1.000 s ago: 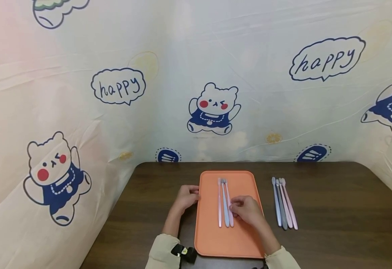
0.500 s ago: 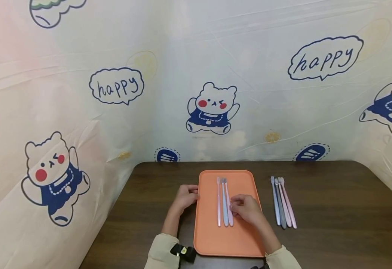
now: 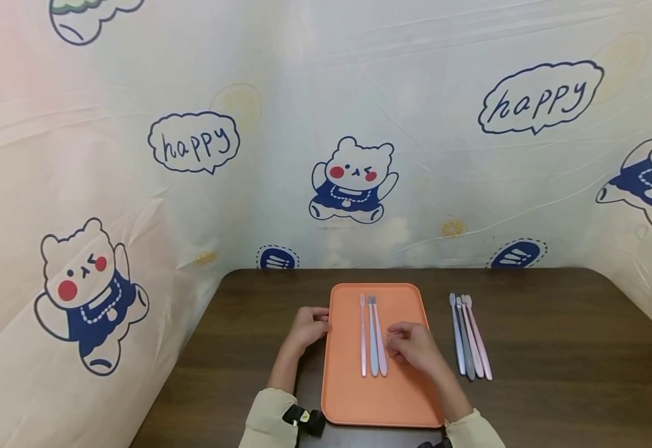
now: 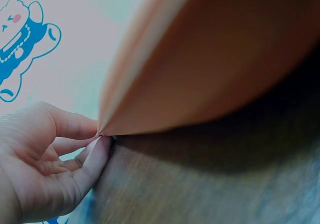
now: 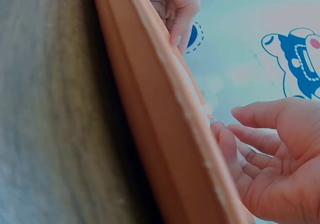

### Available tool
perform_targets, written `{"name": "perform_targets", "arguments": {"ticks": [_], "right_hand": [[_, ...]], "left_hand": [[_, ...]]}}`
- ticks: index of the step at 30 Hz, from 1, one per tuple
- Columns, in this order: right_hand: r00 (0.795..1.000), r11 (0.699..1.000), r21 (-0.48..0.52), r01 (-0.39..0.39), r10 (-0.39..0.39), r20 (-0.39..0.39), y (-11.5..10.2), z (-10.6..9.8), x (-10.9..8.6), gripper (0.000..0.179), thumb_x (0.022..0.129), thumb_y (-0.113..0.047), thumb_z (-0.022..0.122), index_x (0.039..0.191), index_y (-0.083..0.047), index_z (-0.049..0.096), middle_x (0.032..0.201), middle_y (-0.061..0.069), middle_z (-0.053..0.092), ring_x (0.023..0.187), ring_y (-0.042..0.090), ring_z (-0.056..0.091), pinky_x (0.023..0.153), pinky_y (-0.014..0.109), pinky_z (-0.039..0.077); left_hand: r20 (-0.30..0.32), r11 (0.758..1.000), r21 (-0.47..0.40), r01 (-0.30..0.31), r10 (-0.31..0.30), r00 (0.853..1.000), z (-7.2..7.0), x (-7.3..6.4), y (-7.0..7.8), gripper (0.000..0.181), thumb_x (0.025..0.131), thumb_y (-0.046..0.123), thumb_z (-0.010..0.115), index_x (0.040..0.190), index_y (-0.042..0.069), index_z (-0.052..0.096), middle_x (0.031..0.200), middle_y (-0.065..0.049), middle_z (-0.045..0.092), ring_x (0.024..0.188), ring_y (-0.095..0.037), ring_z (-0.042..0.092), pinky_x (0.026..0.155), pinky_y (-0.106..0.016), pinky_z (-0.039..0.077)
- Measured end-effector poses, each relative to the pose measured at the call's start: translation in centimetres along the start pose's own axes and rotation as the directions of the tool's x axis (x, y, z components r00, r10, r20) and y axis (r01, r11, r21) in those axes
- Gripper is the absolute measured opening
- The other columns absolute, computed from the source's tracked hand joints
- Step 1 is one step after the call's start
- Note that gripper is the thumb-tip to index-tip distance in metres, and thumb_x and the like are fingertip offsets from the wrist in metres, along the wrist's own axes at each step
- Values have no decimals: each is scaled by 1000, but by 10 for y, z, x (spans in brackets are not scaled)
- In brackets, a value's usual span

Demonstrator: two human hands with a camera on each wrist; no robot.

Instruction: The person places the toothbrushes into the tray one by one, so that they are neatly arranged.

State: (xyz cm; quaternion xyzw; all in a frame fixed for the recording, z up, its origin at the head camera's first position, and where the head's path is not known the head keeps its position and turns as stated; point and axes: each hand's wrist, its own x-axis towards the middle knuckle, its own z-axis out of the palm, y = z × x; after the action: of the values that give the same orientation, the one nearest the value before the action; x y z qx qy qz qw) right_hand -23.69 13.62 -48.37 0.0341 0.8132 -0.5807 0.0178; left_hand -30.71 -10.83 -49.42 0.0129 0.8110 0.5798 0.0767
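Observation:
An orange tray point(image 3: 382, 401) lies on the table, and my left hand point(image 3: 309, 326) pinches its left rim. The left wrist view shows thumb and index finger of the left hand point(image 4: 55, 164) meeting at the rim. Three toothbrushes lie lengthwise on the tray: a pink one point(image 3: 363, 342), a blue one point(image 3: 373, 342) and another pink one point(image 3: 381, 348). Just right of them my right hand point(image 3: 415, 348) hovers over the tray with loosely bent fingers, holding nothing. In the right wrist view the tray's side partly hides the fingertips of the right hand point(image 5: 280, 159).
Right of the tray, several toothbrushes point(image 3: 471, 342) in blue, grey and pink lie side by side on the dark wooden table point(image 3: 561, 348). A patterned curtain point(image 3: 281, 186) hangs behind and at both sides. A black strap point(image 3: 303, 420) circles the left sleeve.
My right hand has let go of the right-hand pink toothbrush and shifted slightly right, away from it. The left hand stays at the tray's rim.

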Motion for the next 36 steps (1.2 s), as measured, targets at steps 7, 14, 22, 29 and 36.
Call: {"name": "perform_targets", "arguments": {"ticks": [7,14,22,29,36], "right_hand": [[1000,1000,2,7,-7,10,-3,-7,-1,17,92,1,61,106,9,68,80,13,69,65,16,65,58,28,56],[999,999,-16,35,-35,19,-8,-11,-3,15,93,3,60,103,9,69,82,14,69,67,18,65,61,29,57],[998,996,-59,70,-69,14,-7,-15,-3,14,92,3,62,102,8,70,82,14,69,67,17,64,59,29,56],[992,991,-68,118,-115,54,-9,-23,-5,18,93,1,62,107,9,69,87,18,71,70,16,64,62,30,57],[989,989,-42,140,-138,44,-8,-29,-5,21,92,0,60,107,13,67,85,16,69,68,14,62,60,29,56]], "left_hand": [[7,1000,-15,10,-10,1000,0,1,1,44,83,-7,64,126,-10,65,102,-17,63,83,-15,62,78,-34,62],[2,1000,-7,19,-19,1000,0,0,2,44,83,-6,64,127,-10,65,103,-17,62,84,-15,61,79,-34,62],[5,1000,4,12,-12,1000,0,-1,0,44,83,-7,63,127,-10,65,102,-16,62,84,-15,61,78,-34,61],[2,1000,3,12,-12,1000,0,0,0,44,83,-6,64,127,-10,65,102,-16,62,84,-16,61,77,-33,61],[-13,1000,6,18,-17,1000,0,1,-1,42,82,-5,65,124,-8,67,101,-15,64,81,-15,61,76,-31,61]]}}
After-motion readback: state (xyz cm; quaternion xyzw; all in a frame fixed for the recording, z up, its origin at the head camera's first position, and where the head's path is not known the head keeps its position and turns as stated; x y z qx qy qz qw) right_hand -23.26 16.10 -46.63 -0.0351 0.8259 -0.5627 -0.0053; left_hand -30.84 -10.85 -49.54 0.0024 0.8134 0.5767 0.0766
